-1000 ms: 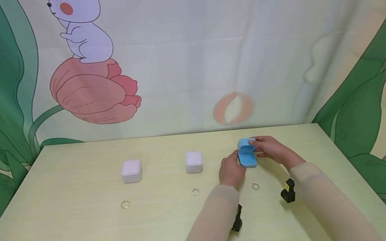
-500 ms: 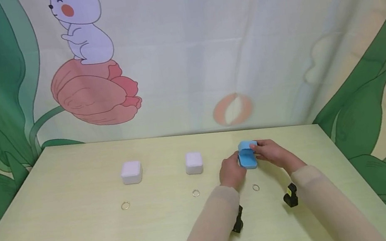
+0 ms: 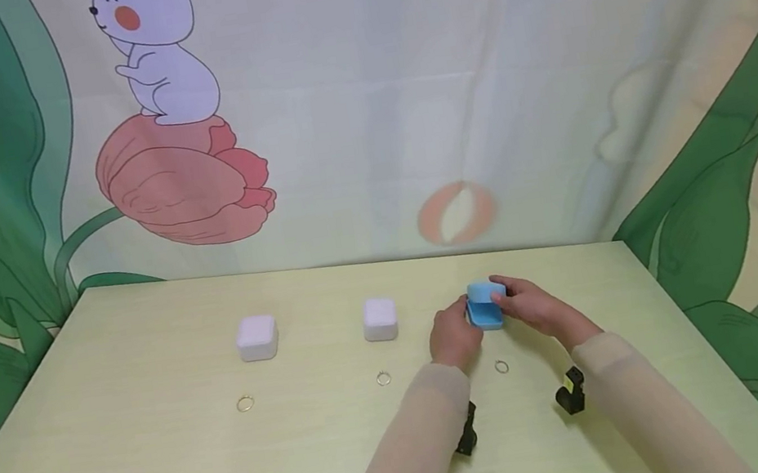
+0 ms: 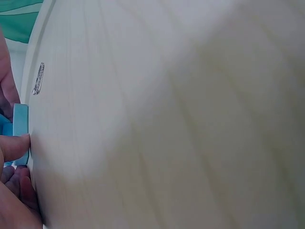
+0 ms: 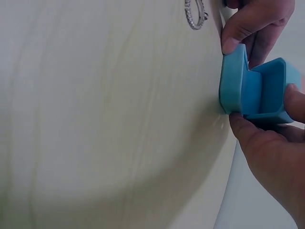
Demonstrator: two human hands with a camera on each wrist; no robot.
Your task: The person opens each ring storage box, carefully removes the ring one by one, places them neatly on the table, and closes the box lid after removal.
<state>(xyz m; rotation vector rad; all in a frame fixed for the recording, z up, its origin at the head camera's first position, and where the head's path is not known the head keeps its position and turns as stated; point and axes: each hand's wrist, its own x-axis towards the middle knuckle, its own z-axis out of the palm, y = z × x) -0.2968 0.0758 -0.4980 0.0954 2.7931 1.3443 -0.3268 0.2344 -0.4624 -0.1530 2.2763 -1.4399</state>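
Note:
A small light-blue ring box stands at the back right of the table with its hinged lid partly raised. My left hand grips its lower half from the left side, with the thumb on the front edge in the right wrist view. My right hand pinches the lid from the right, thumb on the lid's front. The inside shows as smooth blue, with no ring visible in it. In front of the box lies a silver ring set with small stones.
Two pale lilac boxes, one in the middle and one further left, sit closed in line with the blue one. A silver ring and a gold ring lie before them. A printed curtain hangs behind the table.
Under my right hand, the blue lid has tipped forward and lower over the base. My left hand keeps its grip in the same place. The rings and lilac boxes have stayed put.

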